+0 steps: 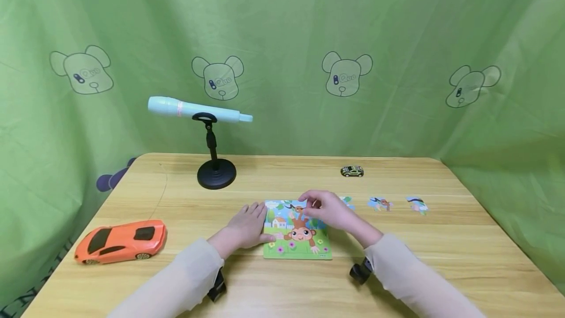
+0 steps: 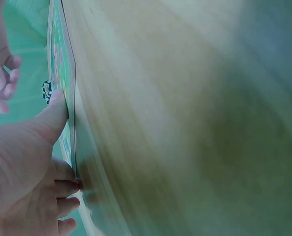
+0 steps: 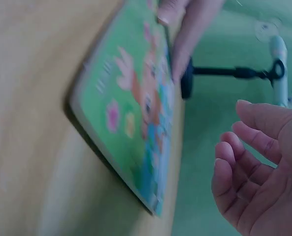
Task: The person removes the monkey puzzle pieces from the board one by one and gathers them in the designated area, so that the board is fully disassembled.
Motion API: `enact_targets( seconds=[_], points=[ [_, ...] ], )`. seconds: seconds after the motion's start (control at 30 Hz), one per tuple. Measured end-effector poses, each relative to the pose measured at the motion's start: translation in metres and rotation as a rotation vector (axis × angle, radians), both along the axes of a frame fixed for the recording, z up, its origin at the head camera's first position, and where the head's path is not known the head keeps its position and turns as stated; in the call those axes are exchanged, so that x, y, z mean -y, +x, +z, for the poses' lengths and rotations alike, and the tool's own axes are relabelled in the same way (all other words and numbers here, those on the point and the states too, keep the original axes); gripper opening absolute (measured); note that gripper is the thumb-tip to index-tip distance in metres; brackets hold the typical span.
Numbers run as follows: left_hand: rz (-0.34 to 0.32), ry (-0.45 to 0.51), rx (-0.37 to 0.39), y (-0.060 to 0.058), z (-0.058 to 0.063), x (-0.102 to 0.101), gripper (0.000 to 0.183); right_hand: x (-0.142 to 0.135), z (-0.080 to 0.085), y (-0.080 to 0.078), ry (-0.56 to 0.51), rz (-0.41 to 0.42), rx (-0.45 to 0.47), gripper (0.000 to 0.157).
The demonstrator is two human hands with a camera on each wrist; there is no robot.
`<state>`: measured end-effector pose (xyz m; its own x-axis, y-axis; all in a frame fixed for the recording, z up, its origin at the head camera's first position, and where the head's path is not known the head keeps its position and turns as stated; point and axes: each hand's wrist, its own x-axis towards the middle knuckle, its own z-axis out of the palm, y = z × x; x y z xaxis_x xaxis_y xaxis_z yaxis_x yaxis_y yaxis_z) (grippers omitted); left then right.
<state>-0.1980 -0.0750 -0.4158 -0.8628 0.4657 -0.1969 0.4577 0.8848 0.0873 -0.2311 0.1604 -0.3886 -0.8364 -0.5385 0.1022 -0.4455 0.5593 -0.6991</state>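
Observation:
A jigsaw puzzle with a monkey picture point(image 1: 300, 247) lies flat on the wooden table in front of me. My left hand point(image 1: 248, 225) rests at its left side, fingers extended along the edge and thumb on the lower left part; the left wrist view shows that thumb point(image 2: 54, 115) on the board's rim. Over the puzzle's upper right part is my right hand point(image 1: 331, 210), its fingers loosely bent. Nothing shows between those fingers in the right wrist view, where the hand point(image 3: 264, 172) is apart from the board point(image 3: 94, 110).
Loose puzzle pieces lie in a row to the right, among them a middle piece point(image 1: 380, 203) and an outer one point(image 1: 416, 204). Behind stand a toy car point(image 1: 351, 171) and a blue microphone point(image 1: 194, 110) on a black stand point(image 1: 216, 174). An orange car point(image 1: 121, 242) sits left.

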Motion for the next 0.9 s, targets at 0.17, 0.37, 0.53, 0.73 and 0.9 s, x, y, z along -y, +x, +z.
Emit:
enact_targets(
  seconds=[0.17, 0.37, 0.53, 0.73, 0.9],
  points=[
    [-0.003, -0.006, -0.008, 0.000, 0.000, 0.000, 0.083, 0.016, -0.012, 0.004, 0.051, 0.074, 0.047, 0.028],
    [-0.009, -0.008, -0.013, 0.000, 0.002, 0.000, 0.083, 0.030, -0.021, 0.006, 0.173, 0.136, 0.008, 0.034],
    [-0.014, -0.008, -0.017, 0.000, 0.002, 0.000, 0.083, 0.036, -0.023, 0.007, 0.309, 0.131, -0.060, 0.043],
    [-0.016, -0.009, -0.017, 0.000, 0.003, 0.000, 0.083, 0.039, -0.021, 0.009, 0.364, 0.133, -0.087, 0.050],
    [-0.013, -0.004, -0.016, 0.002, 0.002, 0.000, 0.083, 0.038, -0.021, 0.008, 0.394, 0.132, -0.077, 0.051]
  ],
)
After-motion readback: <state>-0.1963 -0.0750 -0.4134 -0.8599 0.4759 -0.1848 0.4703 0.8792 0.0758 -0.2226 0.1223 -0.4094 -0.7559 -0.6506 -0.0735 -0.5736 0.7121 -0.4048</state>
